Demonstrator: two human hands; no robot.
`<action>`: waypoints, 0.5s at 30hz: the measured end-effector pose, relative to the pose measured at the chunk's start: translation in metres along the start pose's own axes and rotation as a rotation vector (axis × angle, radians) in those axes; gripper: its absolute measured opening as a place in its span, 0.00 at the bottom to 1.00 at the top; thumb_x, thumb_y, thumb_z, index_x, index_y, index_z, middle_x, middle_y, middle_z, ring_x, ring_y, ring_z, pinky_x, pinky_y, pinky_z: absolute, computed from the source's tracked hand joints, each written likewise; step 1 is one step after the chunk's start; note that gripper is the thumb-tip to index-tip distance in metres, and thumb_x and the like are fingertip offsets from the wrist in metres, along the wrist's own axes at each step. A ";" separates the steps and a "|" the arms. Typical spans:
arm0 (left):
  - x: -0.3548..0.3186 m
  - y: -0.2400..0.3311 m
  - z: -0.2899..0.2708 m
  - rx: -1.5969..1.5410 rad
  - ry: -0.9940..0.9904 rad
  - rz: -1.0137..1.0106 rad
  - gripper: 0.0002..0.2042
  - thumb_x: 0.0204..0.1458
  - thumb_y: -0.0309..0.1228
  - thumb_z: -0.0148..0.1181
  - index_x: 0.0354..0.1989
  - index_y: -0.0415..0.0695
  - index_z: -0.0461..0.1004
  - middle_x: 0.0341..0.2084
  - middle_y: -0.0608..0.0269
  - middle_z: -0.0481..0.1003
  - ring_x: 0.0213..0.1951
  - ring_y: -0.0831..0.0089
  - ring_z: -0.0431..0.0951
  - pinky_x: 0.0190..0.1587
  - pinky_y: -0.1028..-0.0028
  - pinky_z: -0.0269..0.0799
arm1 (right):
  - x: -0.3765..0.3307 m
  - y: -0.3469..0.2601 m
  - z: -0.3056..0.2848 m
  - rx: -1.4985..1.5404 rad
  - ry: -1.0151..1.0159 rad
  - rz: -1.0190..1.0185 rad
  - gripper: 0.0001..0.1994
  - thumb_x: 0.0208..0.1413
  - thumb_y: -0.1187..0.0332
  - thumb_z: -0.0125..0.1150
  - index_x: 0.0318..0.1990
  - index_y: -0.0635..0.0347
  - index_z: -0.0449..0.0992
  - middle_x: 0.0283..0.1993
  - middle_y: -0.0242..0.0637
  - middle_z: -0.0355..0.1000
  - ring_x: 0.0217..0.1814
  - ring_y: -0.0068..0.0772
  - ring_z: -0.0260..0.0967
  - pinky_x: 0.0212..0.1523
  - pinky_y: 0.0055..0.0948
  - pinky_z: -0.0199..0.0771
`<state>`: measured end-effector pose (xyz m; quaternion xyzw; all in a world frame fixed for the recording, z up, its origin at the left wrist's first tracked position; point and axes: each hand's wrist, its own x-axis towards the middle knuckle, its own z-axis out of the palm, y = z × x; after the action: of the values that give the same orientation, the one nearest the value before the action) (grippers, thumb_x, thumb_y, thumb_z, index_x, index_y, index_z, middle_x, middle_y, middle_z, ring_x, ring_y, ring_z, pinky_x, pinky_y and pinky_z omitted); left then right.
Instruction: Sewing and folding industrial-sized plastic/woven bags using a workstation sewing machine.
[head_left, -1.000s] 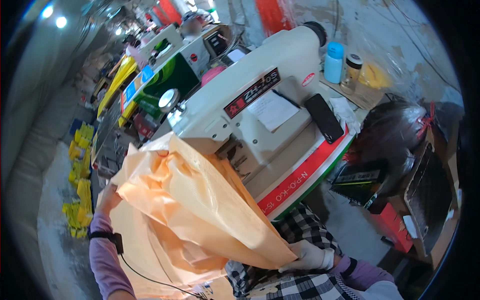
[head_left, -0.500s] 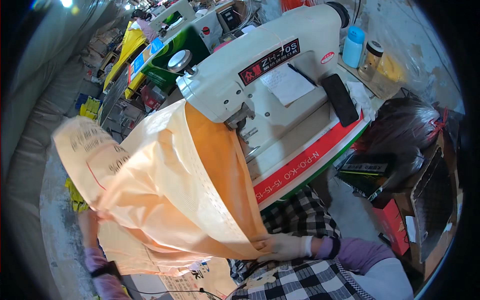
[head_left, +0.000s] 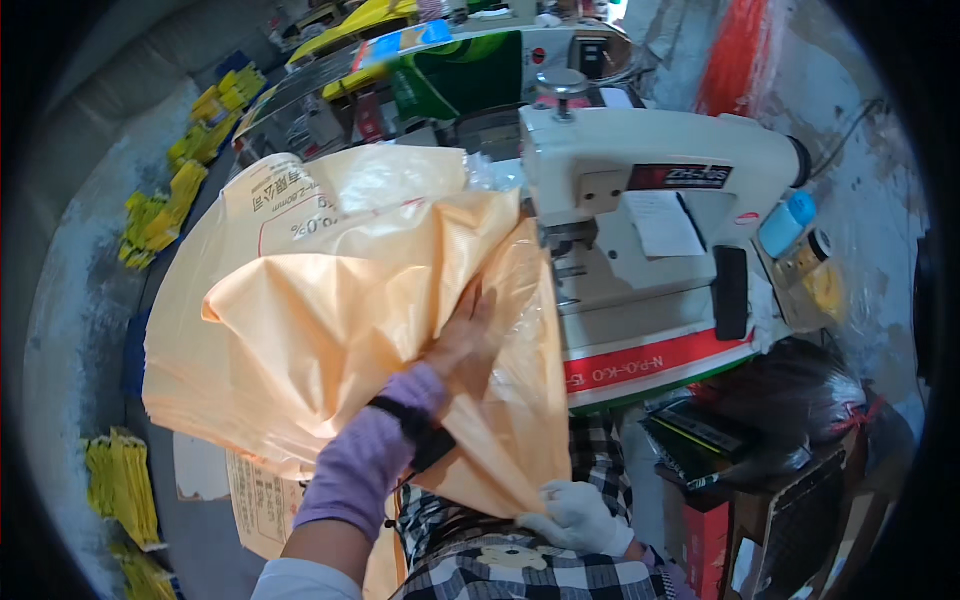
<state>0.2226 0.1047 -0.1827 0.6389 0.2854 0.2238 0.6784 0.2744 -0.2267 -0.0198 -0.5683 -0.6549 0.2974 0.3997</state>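
A large peach-coloured plastic sack (head_left: pixel 330 330) lies rumpled on the work surface to the left of a white sewing machine (head_left: pixel 650 150). My bare left hand (head_left: pixel 462 328) reaches across it, fingers stretched out and flat against the sack close to its right edge. At the sack's near right corner, my right hand (head_left: pixel 582 515), in a white glove, pinches the edge above my lap. The sack's right edge runs beside the machine's needle area (head_left: pixel 570 260).
A black phone (head_left: pixel 731 292) and a paper sheet (head_left: pixel 665 224) are on the machine. To its right stand a blue bottle (head_left: pixel 786 226) and a jar (head_left: pixel 806 254). Yellow folded bundles (head_left: pixel 122 488) lie along the left. Cardboard boxes (head_left: pixel 790 520) stand at lower right.
My left hand has moved from the sack's far left side to its right part. The sack, held open and raised before, now lies flatter. The view has turned.
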 end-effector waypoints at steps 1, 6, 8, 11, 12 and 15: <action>-0.003 -0.009 -0.039 0.381 -0.102 0.091 0.28 0.57 0.26 0.46 0.68 0.45 0.54 0.61 0.52 0.62 0.62 0.59 0.63 0.66 0.66 0.57 | 0.008 -0.005 0.003 0.005 0.004 -0.013 0.17 0.55 0.53 0.61 0.22 0.56 0.77 0.22 0.35 0.70 0.26 0.38 0.69 0.27 0.35 0.73; -0.024 0.083 0.037 1.305 0.040 0.275 0.31 0.50 0.24 0.53 0.66 0.43 0.57 0.62 0.37 0.58 0.62 0.50 0.64 0.61 0.63 0.64 | 0.015 -0.008 -0.008 -0.173 -0.128 -0.199 0.18 0.56 0.54 0.59 0.21 0.57 0.74 0.22 0.35 0.68 0.29 0.36 0.69 0.25 0.31 0.72; -0.033 0.096 0.039 1.015 0.081 0.456 0.25 0.54 0.26 0.52 0.62 0.40 0.62 0.61 0.38 0.61 0.60 0.48 0.66 0.61 0.61 0.64 | 0.016 -0.002 -0.002 -0.177 -0.223 -0.309 0.16 0.55 0.56 0.58 0.25 0.59 0.73 0.27 0.35 0.69 0.29 0.36 0.68 0.26 0.31 0.72; -0.047 0.080 0.047 0.636 -0.175 0.346 0.18 0.60 0.31 0.51 0.58 0.39 0.68 0.57 0.44 0.67 0.60 0.53 0.66 0.62 0.64 0.61 | 0.021 0.000 0.004 -0.162 -0.221 -0.400 0.14 0.53 0.55 0.59 0.29 0.57 0.75 0.31 0.33 0.71 0.30 0.35 0.70 0.28 0.30 0.73; -0.052 0.078 0.055 0.476 -0.132 0.311 0.17 0.60 0.35 0.56 0.51 0.35 0.72 0.44 0.51 0.73 0.51 0.61 0.72 0.52 0.69 0.69 | 0.021 -0.005 -0.003 -0.161 -0.220 -0.393 0.14 0.53 0.55 0.59 0.29 0.57 0.75 0.31 0.33 0.71 0.30 0.35 0.70 0.28 0.30 0.73; -0.068 0.087 0.064 0.232 -0.046 0.058 0.16 0.59 0.33 0.58 0.50 0.35 0.72 0.36 0.63 0.73 0.39 0.74 0.74 0.43 0.76 0.71 | 0.030 -0.015 -0.033 -0.140 0.030 -0.183 0.12 0.52 0.55 0.63 0.35 0.52 0.79 0.36 0.33 0.76 0.37 0.36 0.76 0.34 0.29 0.76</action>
<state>0.2215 0.0193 -0.0881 0.7261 0.2753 0.1940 0.5995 0.2945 -0.2023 0.0154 -0.5369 -0.7171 0.2047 0.3943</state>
